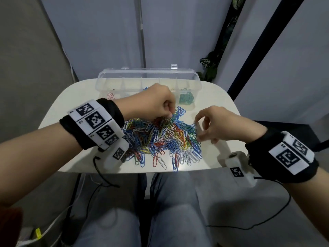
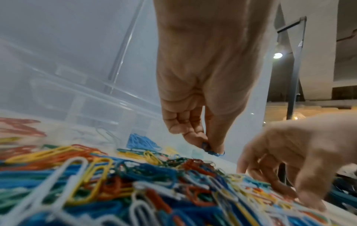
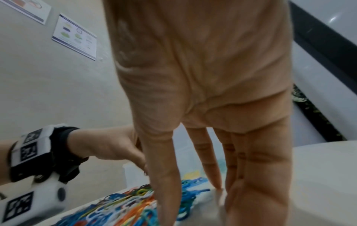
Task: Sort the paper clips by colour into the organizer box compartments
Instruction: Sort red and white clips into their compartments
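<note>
Head view: the left hand [image 1: 153, 102] hung curled over the far edge of the paper clip pile [image 1: 160, 139] on the worktop [image 1: 213, 97], fingertips pinched together at the heap. The right hand [image 1: 215, 125] hovered at the pile's right side, thumb and forefinger loosely rounded; whether it held a clip could not be told there.
Organizer box: the organizer box [image 1: 149, 75] stood open just beyond the pile, with pink, blue and teal clips already lying in separate compartments.
Left wrist view: the left hand's fingertips [image 2: 197, 140] pinched a blue clip [image 2: 211, 150], lifted just clear of the heap.
Risk, left: clips in the pile lay interlocked, so a neighbour of another colour could ride up with the blue clip and land in the wrong compartment.
Right wrist view: the right hand [image 3: 212, 107] reached down with fingers nearly straight, tips at the pile's edge; nothing showed between them, though the view was blurred.
Risk, right: loose clips lay near the worktop's front edge, and a sweeping fingertip could push some off onto the floor.
Risk, both: the hands worked close together and could collide.
</note>
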`<action>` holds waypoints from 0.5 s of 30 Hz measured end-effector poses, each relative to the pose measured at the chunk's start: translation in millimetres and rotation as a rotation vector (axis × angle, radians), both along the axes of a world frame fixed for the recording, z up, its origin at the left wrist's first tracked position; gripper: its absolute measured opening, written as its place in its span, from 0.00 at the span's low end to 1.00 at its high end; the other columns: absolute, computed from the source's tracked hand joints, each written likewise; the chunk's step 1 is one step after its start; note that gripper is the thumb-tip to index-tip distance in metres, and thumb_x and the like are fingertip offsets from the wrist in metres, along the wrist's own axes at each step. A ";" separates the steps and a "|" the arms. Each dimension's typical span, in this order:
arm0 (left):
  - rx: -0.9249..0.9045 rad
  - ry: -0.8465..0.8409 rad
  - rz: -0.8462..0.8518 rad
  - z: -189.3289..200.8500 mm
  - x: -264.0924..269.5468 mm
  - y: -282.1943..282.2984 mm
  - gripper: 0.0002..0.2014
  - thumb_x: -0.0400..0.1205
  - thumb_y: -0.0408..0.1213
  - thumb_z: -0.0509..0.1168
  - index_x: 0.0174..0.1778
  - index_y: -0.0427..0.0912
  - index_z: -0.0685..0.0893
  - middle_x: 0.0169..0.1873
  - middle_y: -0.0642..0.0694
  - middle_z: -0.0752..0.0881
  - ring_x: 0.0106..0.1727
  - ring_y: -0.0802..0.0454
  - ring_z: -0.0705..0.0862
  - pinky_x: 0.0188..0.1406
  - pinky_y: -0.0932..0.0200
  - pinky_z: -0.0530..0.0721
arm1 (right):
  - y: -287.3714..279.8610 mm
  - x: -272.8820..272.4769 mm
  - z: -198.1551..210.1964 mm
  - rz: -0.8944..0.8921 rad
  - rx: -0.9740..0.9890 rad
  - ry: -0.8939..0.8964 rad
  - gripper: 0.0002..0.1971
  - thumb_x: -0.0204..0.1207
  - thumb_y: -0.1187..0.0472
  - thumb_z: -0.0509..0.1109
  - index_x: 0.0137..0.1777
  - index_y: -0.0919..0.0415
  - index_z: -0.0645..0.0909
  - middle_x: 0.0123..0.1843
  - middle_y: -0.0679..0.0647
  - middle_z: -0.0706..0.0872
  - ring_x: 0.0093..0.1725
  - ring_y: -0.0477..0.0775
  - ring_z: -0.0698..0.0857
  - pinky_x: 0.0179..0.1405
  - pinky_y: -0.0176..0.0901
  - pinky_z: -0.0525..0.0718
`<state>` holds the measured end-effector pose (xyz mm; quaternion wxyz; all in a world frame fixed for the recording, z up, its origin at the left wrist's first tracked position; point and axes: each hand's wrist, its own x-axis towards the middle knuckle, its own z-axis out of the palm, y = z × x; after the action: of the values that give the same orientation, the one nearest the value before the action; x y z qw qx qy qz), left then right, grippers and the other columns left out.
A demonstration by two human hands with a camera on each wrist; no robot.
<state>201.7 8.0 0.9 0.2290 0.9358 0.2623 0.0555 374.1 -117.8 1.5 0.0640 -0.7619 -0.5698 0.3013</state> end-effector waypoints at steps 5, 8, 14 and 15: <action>-0.277 -0.113 0.107 10.3 -22.3 8.2 0.05 0.76 0.33 0.75 0.46 0.37 0.90 0.37 0.44 0.91 0.37 0.59 0.87 0.42 0.64 0.84 | 9.7 -18.7 0.5 0.109 -0.006 0.074 0.27 0.68 0.63 0.82 0.67 0.59 0.79 0.45 0.53 0.87 0.28 0.51 0.90 0.41 0.51 0.91; -0.411 -0.152 0.163 14.7 -33.4 9.4 0.04 0.78 0.32 0.73 0.46 0.35 0.89 0.37 0.40 0.90 0.35 0.55 0.85 0.35 0.64 0.83 | 16.3 -24.2 2.7 0.144 0.030 0.115 0.29 0.67 0.64 0.82 0.69 0.59 0.79 0.46 0.54 0.87 0.30 0.51 0.89 0.40 0.48 0.90; -0.556 -0.127 0.162 11.9 -51.1 11.2 0.06 0.78 0.26 0.71 0.48 0.29 0.88 0.35 0.32 0.89 0.34 0.48 0.84 0.36 0.57 0.82 | 23.9 -16.5 4.1 0.160 0.125 -0.046 0.29 0.68 0.56 0.82 0.70 0.53 0.80 0.61 0.53 0.85 0.61 0.55 0.83 0.61 0.45 0.80; -0.555 -0.115 0.149 10.7 -53.4 11.7 0.06 0.77 0.26 0.72 0.48 0.30 0.88 0.37 0.31 0.89 0.35 0.44 0.84 0.39 0.54 0.83 | 24.9 -13.3 4.2 0.155 0.121 -0.078 0.30 0.68 0.55 0.81 0.72 0.52 0.78 0.67 0.53 0.82 0.66 0.55 0.80 0.63 0.42 0.76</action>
<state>148.2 19.7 11.7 0.4858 0.8109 0.3222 0.0513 360.8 -92.9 5.7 0.0641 -0.7215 -0.6461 0.2404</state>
